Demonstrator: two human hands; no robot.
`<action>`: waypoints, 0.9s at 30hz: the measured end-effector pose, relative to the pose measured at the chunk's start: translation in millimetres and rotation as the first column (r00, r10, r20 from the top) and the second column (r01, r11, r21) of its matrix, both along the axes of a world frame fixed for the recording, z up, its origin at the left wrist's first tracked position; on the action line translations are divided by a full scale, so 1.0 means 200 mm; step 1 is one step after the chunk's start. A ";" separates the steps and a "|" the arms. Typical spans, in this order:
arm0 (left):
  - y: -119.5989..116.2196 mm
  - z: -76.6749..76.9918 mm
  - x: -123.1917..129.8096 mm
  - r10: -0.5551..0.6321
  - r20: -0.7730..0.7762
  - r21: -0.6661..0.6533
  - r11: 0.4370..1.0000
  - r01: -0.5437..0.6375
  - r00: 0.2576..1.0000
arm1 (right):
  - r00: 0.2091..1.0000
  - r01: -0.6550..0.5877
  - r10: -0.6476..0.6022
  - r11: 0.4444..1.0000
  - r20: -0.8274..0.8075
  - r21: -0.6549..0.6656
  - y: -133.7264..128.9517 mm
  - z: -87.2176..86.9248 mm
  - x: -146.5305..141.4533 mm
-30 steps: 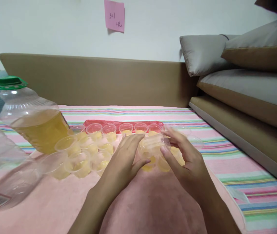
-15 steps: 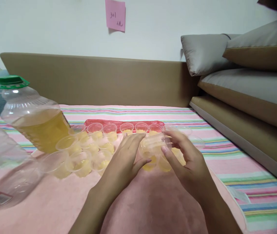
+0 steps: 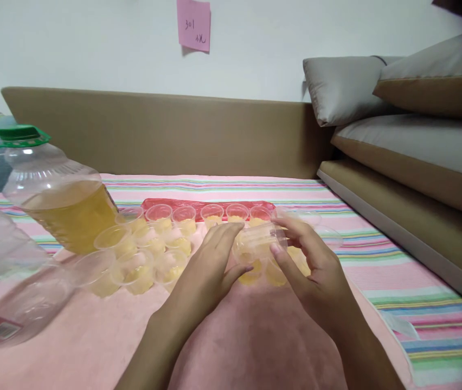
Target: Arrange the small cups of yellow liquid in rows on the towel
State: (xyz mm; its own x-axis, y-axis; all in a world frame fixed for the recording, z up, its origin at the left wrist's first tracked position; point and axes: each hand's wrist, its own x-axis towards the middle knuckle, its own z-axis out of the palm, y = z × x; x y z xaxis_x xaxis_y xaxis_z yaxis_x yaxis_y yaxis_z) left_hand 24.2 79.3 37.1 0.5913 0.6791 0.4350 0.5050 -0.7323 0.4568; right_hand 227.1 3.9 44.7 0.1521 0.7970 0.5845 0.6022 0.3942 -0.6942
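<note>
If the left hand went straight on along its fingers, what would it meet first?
Likely the back-row clear cup just beyond the left hand, in front of the red plastic; depth is unclear from one view.

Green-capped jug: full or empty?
Neither: the jug is part full. Its yellow liquid stops partway up, with see-through plastic above.

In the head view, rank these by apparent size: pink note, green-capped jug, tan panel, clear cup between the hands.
1. Tan panel
2. Green-capped jug
3. Clear cup and pink note: too alike to rank, and the cup is nearer the camera.
</note>
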 end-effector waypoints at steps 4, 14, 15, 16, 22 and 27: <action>0.00 0.00 0.00 -0.003 0.002 0.001 1.000 0.003 1.000 | 1.000 -0.008 0.008 1.000 -0.010 -0.001 0.00 0.00 0.00; 0.00 0.00 0.01 -0.014 -0.001 -0.005 1.000 0.014 1.000 | 0.998 0.022 -0.022 1.000 -0.058 0.009 0.00 -0.01 -0.01; 0.00 0.00 0.01 -0.011 -0.002 -0.005 1.000 0.011 1.000 | 0.999 0.021 -0.021 1.000 -0.044 0.013 0.00 -0.01 -0.01; 0.00 0.00 0.01 -0.009 -0.001 -0.002 1.000 0.009 1.000 | 0.999 0.022 -0.021 1.000 -0.029 0.020 0.00 -0.01 -0.01; 0.00 0.00 0.00 -0.011 -0.003 0.011 1.000 0.011 1.000 | 1.000 0.022 -0.022 0.999 -0.001 0.026 0.00 0.00 -0.01; 0.00 0.00 0.00 -0.013 -0.028 0.023 1.000 0.014 1.000 | 0.999 -0.006 0.006 1.000 0.041 0.020 -0.01 0.01 -0.01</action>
State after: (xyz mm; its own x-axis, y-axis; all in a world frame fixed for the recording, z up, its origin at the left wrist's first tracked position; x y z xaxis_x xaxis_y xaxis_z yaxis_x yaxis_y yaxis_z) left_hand 23.7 78.9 37.5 0.6126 0.6609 0.4336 0.5073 -0.7494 0.4255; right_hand 225.3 1.3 46.5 0.1230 0.7861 0.6057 0.6275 0.4112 -0.6612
